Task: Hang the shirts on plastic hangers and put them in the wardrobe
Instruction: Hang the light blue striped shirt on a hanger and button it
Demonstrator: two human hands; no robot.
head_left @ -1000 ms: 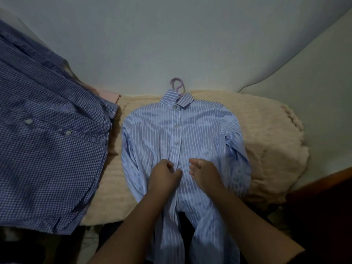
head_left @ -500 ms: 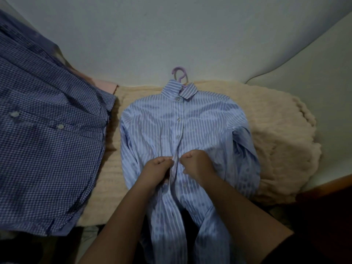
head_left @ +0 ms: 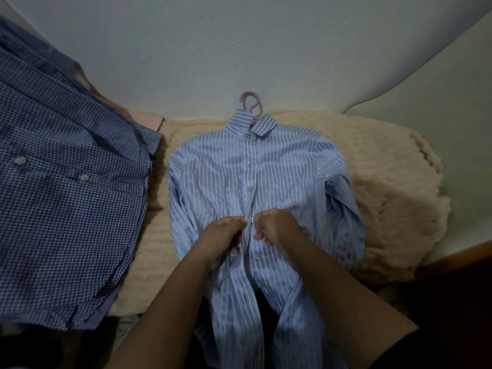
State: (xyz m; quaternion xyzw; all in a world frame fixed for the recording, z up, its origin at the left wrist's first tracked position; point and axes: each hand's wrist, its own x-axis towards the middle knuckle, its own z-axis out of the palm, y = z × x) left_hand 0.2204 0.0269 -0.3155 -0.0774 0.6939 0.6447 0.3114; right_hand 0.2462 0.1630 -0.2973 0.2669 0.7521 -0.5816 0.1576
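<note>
Nearest, the left hand (head_left: 222, 235) and right hand (head_left: 277, 226) each pinch one edge of the striped shirt (head_left: 239, 177) placket around a button (head_left: 251, 221). A slip there would likely leave it unfastened. Beyond, the shirt lies flat on a cream blanket (head_left: 386, 182), purple hanger (head_left: 250, 101) hook past the collar.

Both hands have climbed the striped shirt (head_left: 239, 182) placket: left hand (head_left: 222, 237) and right hand (head_left: 277, 226) now pinch it at a higher button, below is fastened.

1 head-worn view, looking forward and down, close over a striped shirt (head_left: 239, 182) on a blanket (head_left: 386, 195)
</note>
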